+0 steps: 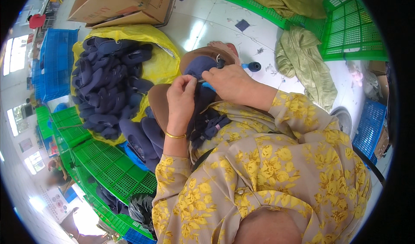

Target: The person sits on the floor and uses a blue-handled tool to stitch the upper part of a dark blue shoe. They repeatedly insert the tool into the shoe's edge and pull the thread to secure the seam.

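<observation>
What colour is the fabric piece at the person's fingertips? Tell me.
The fabric piece is plain dark blue, seen in the head view.

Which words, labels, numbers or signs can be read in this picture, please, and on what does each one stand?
Cardboard box: red printed lettering on its side, which I won't copy out.
Wall display at lower left: small dark marks, too small to read.
Dark blue piece by the hands: no lettering that I can make out.
</observation>
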`<state>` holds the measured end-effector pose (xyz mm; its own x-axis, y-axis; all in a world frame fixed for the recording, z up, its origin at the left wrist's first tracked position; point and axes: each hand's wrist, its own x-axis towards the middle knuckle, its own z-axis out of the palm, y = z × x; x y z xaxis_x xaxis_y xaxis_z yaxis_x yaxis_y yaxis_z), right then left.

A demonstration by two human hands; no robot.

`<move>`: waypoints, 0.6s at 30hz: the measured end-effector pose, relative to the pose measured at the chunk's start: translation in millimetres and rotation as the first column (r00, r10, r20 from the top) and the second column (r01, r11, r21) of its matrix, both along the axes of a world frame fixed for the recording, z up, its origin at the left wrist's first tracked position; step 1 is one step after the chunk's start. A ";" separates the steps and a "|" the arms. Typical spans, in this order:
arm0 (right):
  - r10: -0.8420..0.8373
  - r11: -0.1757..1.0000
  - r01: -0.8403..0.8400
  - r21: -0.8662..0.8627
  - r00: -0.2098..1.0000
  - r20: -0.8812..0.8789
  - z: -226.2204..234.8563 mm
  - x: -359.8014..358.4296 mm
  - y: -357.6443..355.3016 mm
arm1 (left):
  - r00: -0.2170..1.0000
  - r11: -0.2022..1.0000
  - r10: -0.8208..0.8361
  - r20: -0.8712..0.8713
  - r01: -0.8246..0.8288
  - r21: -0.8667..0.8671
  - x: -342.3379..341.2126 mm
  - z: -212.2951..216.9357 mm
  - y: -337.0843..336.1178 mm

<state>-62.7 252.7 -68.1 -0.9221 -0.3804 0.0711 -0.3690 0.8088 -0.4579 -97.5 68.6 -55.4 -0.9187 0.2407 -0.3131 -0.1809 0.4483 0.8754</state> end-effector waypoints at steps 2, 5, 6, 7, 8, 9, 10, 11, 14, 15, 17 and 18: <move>-0.028 0.999 0.029 -0.036 0.999 0.030 -1.6 0.1 1.7 | 0.999 0.999 0.020 0.030 -0.021 0.028 0.2 5.8 0.8; -0.127 0.976 0.151 -0.158 0.980 0.154 -2.9 -0.1 7.4 | 0.992 0.996 0.083 -0.093 -0.080 0.031 4.7 15.9 -9.0; -0.180 0.950 0.229 -0.213 0.957 0.228 -0.4 -0.2 11.4 | 0.981 0.994 0.107 -0.161 -0.104 0.028 7.2 21.4 -15.3; -0.232 0.915 0.313 -0.255 0.924 0.304 2.0 -0.2 15.3 | 0.972 0.993 0.041 -0.229 -0.066 -0.103 10.0 28.8 -23.6; -0.208 0.885 0.316 -0.342 0.926 0.316 7.2 0.0 18.0 | 0.953 0.971 -0.070 -0.295 -0.003 -0.239 15.0 34.4 -29.4; -0.178 0.847 0.315 -0.428 0.927 0.329 14.6 1.9 18.9 | 0.922 0.925 -0.184 -0.340 0.045 -0.378 21.5 40.4 -35.6; -0.147 0.802 0.312 -0.510 0.929 0.339 19.4 3.7 17.6 | 0.882 0.856 -0.300 -0.364 0.080 -0.511 26.6 43.9 -40.1; -0.095 0.729 0.253 -0.636 0.958 0.272 22.1 3.7 12.0 | 0.848 0.819 -0.362 -0.388 0.090 -0.567 30.3 40.5 -44.9; -0.044 0.897 0.058 -0.438 0.998 0.043 5.3 -1.3 5.1 | 0.845 0.746 -0.369 -0.387 0.021 -0.665 42.9 33.5 -54.8; 0.001 0.933 0.019 -0.359 0.998 0.057 4.0 -2.1 9.0 | 0.862 0.748 -0.321 -0.392 -0.023 -0.663 43.4 29.4 -60.3; -0.037 0.886 0.122 -0.447 0.980 0.194 4.1 -2.7 12.1 | 0.876 0.814 -0.215 -0.431 -0.083 -0.575 46.9 28.9 -70.8; -0.044 0.859 0.170 -0.483 0.964 0.261 3.9 -3.8 12.7 | 0.880 0.841 -0.156 -0.450 -0.121 -0.527 48.6 29.5 -76.4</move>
